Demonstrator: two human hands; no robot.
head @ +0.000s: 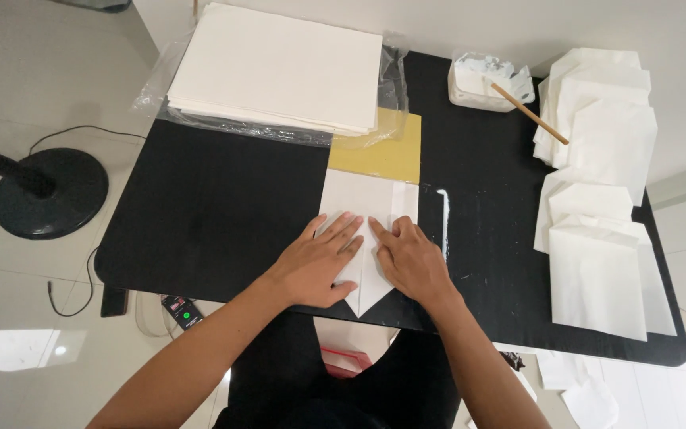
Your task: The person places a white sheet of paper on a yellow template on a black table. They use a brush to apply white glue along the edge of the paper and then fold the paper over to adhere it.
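Pressing flat on a folded white paper sheet [367, 208], the left hand [317, 266] and the right hand [410, 260] lay side by side, fingers spread wide and gripping nothing, palms down on the creased flaps. The sheet sat on the black worktop [208, 206] directly under both hands, its pointed lower end jutting toward the person's body.

The paper looked thin and smooth, so uneven pressure from either hand could have skewed the fold or let the sheet slide on the matte worktop. Just right of the right hand ran a white streak of glue [443, 213]; a drifting edge or wrist could have smeared it. Beyond the fingertips lay a yellow board [391, 147], then a thick stack of white sheets [279, 67] on crinkled clear plastic. Farther right stood a white tub [478, 83] with a wooden stick [529, 113], and a loose pile of finished paper envelopes [601, 206] that a sweeping elbow might have scattered.
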